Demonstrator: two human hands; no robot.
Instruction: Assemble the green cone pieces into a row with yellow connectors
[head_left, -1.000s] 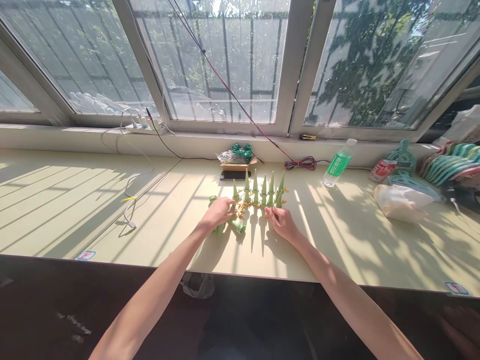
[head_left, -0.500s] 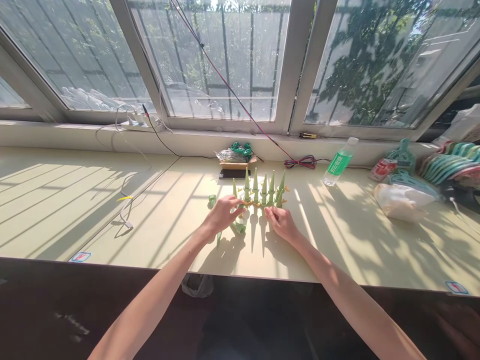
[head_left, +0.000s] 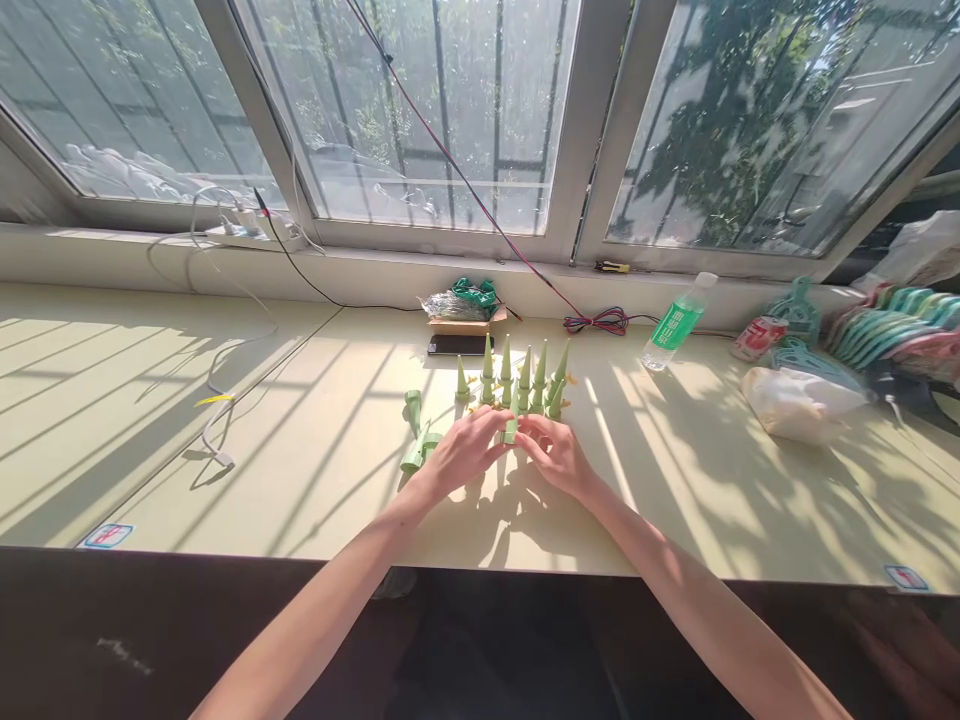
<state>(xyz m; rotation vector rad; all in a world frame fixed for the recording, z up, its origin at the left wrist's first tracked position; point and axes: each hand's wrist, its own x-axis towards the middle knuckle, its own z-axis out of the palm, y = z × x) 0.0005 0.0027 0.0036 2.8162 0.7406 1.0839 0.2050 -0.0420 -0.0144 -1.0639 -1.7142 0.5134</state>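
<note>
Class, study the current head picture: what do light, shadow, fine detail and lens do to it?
Head view: sunlight through the windows throws slanting bar shadows over the table; head view: dark shadows fall on the near side of the left hand and right hand; head view: the green cone between them shows little fine detail; head view: the window frames lean, perhaps from a wide lens.

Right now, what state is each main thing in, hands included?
Green tapered plastic cone between the hands: held upright.
Left hand: closed on that cone.
Right hand: fingertips against it; grip unclear.
Green cones behind: standing upright.
Loose green cone, left: lying sideways.
Clear plastic bottle, green label: capped.
Red-and-black cable: coiled.
Black rectangular slab: lying flat.
</note>
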